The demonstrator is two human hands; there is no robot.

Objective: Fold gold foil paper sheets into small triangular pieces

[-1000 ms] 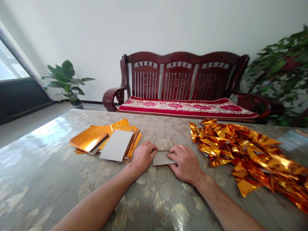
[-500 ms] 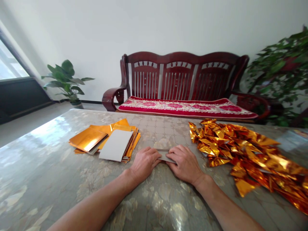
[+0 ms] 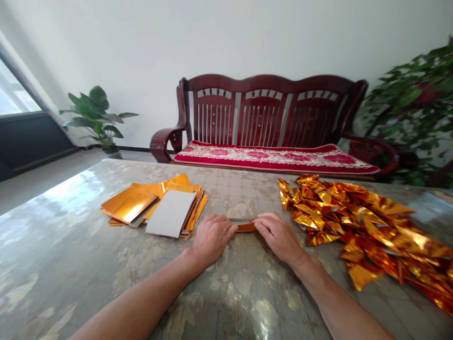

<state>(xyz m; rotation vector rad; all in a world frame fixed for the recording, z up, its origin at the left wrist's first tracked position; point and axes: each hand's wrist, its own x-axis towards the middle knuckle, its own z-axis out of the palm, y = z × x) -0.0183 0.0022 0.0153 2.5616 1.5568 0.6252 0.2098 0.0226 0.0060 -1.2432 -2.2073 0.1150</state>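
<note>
My left hand and my right hand rest on the patterned table, close together. Between them lies a narrow folded strip of gold foil paper, orange side showing. Both hands have curled fingers pinching its two ends and pressing it against the tabletop. To the left lies a stack of flat gold sheets with one grey-backed sheet face down on top. To the right spreads a heap of folded gold foil pieces.
A dark red wooden bench with a red flowered cushion stands behind the table. A potted plant stands on the floor at the left, leafy branches at the right. A window is at the far left.
The grey paper between my hands has been folded over into a narrower strip, so its gold side now shows. My hands have shifted slightly away from me with it.
</note>
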